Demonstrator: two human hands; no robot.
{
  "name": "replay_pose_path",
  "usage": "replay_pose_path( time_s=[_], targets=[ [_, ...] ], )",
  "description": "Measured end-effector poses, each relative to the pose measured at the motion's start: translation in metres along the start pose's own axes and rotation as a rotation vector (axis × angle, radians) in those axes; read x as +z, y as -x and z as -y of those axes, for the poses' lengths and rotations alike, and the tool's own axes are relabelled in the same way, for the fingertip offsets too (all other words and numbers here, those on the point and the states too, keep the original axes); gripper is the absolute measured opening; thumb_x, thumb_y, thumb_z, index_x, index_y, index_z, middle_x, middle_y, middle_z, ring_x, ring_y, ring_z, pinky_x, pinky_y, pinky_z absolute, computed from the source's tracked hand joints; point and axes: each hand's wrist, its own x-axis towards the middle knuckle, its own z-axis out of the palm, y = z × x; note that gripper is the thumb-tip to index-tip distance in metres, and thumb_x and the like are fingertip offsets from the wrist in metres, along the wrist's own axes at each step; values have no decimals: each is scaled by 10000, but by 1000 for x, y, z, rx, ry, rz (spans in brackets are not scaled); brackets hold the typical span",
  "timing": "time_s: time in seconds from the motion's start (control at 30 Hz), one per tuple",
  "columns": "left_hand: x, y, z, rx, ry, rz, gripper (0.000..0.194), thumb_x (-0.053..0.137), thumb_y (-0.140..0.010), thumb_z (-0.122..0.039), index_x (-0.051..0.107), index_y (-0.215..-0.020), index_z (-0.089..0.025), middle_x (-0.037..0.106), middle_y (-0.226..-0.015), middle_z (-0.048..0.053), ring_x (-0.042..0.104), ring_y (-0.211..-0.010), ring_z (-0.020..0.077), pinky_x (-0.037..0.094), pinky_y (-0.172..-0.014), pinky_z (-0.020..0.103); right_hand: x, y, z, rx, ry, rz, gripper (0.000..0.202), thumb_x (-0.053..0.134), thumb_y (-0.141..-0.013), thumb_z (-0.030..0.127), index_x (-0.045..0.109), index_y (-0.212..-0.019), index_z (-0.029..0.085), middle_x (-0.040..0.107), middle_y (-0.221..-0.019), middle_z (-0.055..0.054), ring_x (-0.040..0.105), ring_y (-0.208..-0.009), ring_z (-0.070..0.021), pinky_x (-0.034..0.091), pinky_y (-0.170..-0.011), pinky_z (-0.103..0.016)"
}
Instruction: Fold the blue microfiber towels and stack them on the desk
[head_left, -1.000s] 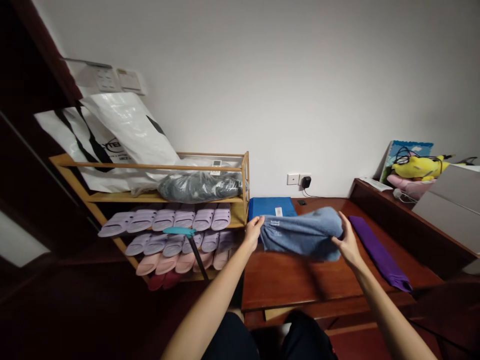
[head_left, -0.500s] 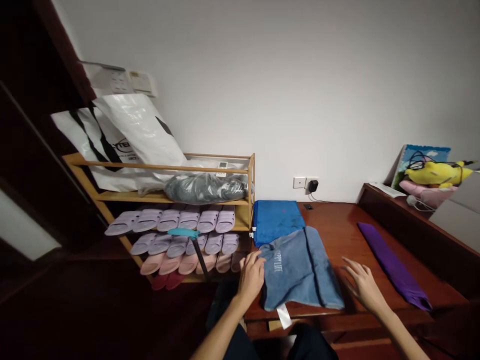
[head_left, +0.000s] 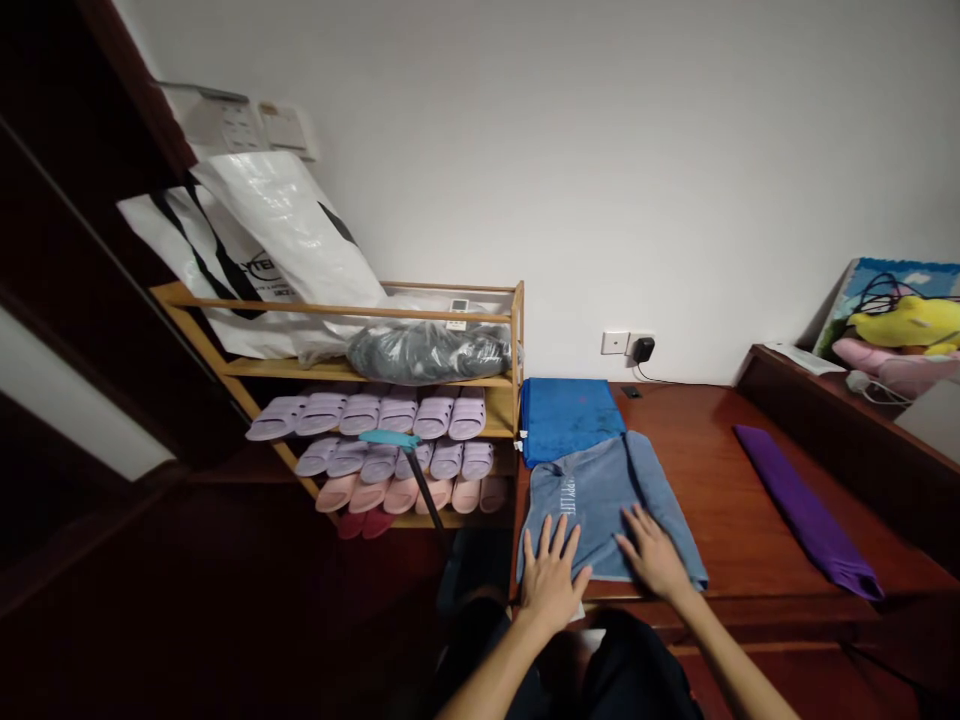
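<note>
A grey-blue cloth [head_left: 600, 475] with white lettering lies spread on the red-brown wooden desk [head_left: 697, 440], near its front edge. My left hand [head_left: 553, 580] rests on the cloth's lower left part, palm down with the fingers spread. Flat on its lower right part is my right hand [head_left: 654, 552], fingers also apart. A bit of white label shows below my left hand. Behind the cloth, and partly under its far edge, is a folded bright blue cloth [head_left: 570, 415]. To the right lies a long, narrow folded purple cloth [head_left: 806, 512].
Left of the desk stands a wooden shoe rack [head_left: 517, 340] with rows of slippers [head_left: 364, 410], white bags [head_left: 300, 230] and a plastic-wrapped dark bundle [head_left: 427, 352]. A teal-topped pole [head_left: 390, 439] leans before it. A raised ledge at right holds a yellow plush toy [head_left: 911, 322].
Both hands have come down onto the grey-blue cloth, the right one moving in from the desk at its right side. The cloth lies flatter. The view has shifted slightly.
</note>
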Motion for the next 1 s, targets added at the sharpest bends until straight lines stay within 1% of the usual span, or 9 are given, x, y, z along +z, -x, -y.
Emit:
replay_pose_path(
  time_s=[0.2, 0.3, 0.37, 0.43, 0.6, 0.7, 0.8, 0.9, 1.0],
  targets=[
    [-11, 12, 9, 49, 0, 5, 581, 406, -902, -485, 267, -1445, -330, 230, -1531, 13, 154, -1406, 305, 141, -1093, 630, -57, 37, -137, 198, 609, 110, 477, 440, -871, 345, 483, -1336, 242, 428, -1416, -140, 356, -1317, -295, 313, -996, -513],
    [-14, 23, 11, 71, -14, -22, 573, 425, -907, -434, 266, -1446, -321, 248, -1525, 21, 188, -1398, 304, 182, -1091, 615, -79, 51, -171, 358, 737, 52, 452, 476, -841, 307, 544, -1279, 217, 435, -1395, -186, 373, -1296, -341, 319, -965, -542],
    [-15, 34, 12, 95, -25, -50, 596, 431, -905, -436, 240, -1456, -311, 234, -1529, 25, 198, -1396, 303, 200, -1095, 598, -77, 51, -165, 343, 704, -70, 446, 461, -843, 315, 557, -1256, 175, 404, -1409, -207, 367, -1297, -350, 330, -966, -525],
    [-16, 43, 10, 107, -42, -65, 670, 481, -877, -428, 196, -1469, -297, 204, -1536, 32, 195, -1395, 313, 214, -1093, 596, -62, 42, -136, 191, 551, -148, 451, 406, -873, 334, 541, -1263, 152, 392, -1422, -197, 398, -1285, -304, 358, -974, -459],
    [-13, 54, 9, 67, -131, -61, 809, 521, -761, -117, 182, -1467, -323, 203, -1532, 13, 204, -1392, 303, 247, -1090, 591, -5, 17, -30, -118, 101, -86, 521, 325, -923, 479, 430, -1360, 215, 371, -1459, -111, 365, -1320, -208, 385, -995, -386],
    [-13, 58, 15, 85, -166, -67, 824, 427, -745, -1, 202, -1455, -353, 241, -1519, -11, 239, -1384, 252, 291, -1095, 535, 11, 14, -7, -128, 44, -67, 567, 306, -928, 513, 353, -1411, 220, 332, -1482, -99, 293, -1359, -205, 340, -1040, -408],
    [-17, 64, 22, 124, -154, -63, 779, 380, -780, 3, 219, -1449, -363, 273, -1504, -14, 274, -1371, 233, 341, -1082, 493, 9, 18, -34, -63, 94, -63, 601, 299, -916, 546, 363, -1410, 208, 340, -1476, -108, 284, -1363, -227, 315, -1055, -443],
    [-24, 69, 26, 140, -113, -55, 775, 372, -771, 0, 243, -1444, -361, 291, -1493, -18, 291, -1362, 226, 353, -1083, 470, -7, 28, -93, 66, 183, -49, 624, 301, -894, 553, 380, -1402, 198, 353, -1468, -123, 303, -1352, -265, 343, -1023, -479],
    [-31, 71, 31, 157, -57, -49, 777, 370, -749, -1, 279, -1435, -355, 329, -1476, -29, 318, -1350, 208, 359, -1086, 446, -28, 46, -160, 94, 268, 45, 511, 286, -884, 449, 470, -1336, 295, 409, -1440, -80, 361, -1316, -282, 369, -980, -519]
  ],
)
